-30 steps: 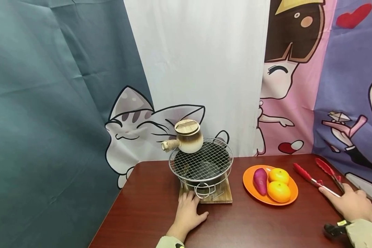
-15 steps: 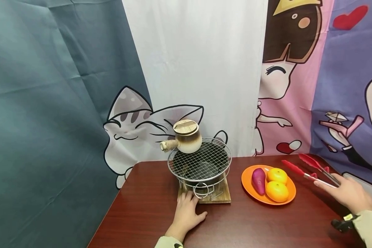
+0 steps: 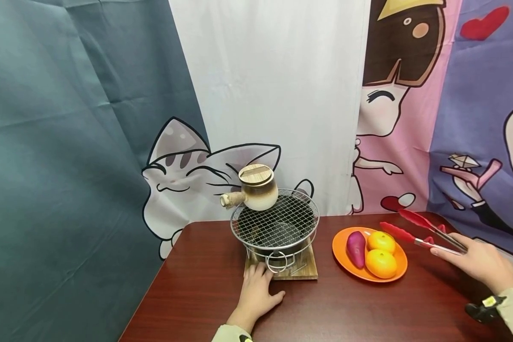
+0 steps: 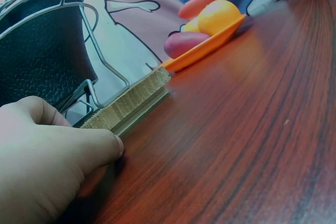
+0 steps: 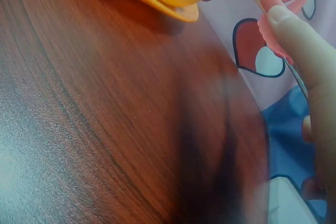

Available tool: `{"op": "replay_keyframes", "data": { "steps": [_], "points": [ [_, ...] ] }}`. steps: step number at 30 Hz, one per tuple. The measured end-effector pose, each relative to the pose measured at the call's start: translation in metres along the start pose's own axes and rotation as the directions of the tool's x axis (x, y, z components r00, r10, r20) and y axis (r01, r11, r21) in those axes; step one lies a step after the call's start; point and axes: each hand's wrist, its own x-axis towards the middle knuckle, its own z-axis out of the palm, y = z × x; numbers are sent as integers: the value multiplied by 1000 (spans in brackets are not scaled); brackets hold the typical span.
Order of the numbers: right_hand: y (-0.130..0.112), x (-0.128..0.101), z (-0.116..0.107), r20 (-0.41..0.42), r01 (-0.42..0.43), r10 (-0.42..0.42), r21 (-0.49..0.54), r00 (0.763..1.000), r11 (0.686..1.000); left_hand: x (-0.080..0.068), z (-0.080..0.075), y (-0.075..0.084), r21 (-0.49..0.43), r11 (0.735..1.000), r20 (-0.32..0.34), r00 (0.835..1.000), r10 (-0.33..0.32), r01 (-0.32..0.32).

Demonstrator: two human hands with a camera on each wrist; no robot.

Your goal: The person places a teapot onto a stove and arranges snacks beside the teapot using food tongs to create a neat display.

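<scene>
My right hand [image 3: 487, 264] grips a pair of red-tipped metal tongs [image 3: 446, 237] by the handles. The tongs' arms are spread, and their red tips are held up near the right rim of an orange plate [image 3: 339, 250]. The plate bears a purple sweet potato [image 3: 356, 250] and two mandarins [image 3: 381, 263]. My left hand [image 3: 254, 293] lies with its fingers resting on the front left corner of a wooden board [image 3: 309, 267]. Its thumb [image 4: 102, 148] stretches out beside the board's edge in the left wrist view.
A small round grill with a wire mesh [image 3: 288, 221] stands on the board. On the mesh sits a brown and cream clay pot [image 3: 261, 194] with a wooden lid and a side handle pointing left. A printed curtain [image 3: 278, 95] hangs behind the red-brown table [image 3: 346, 313].
My right hand has lifted the tongs from the table's right side and brought their tips left to the plate. The left hand has stayed at the board.
</scene>
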Motion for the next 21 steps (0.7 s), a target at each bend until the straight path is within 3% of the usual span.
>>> {"op": "replay_keyframes", "data": {
  "steps": [7,14,21],
  "points": [
    [-5,-6,-11,20,27,-27,-31,999,999,0,0,0,-6,1000,3,1000,-4,4],
    [-6,-6,-19,122,110,-100,-78,987,991,0,-1,-1,-2,1000,6,1000,-10,10],
    [-6,-10,-15,97,128,-118,-114,988,985,1,0,0,-8,1000,18,1000,-18,18]
  ]
}}
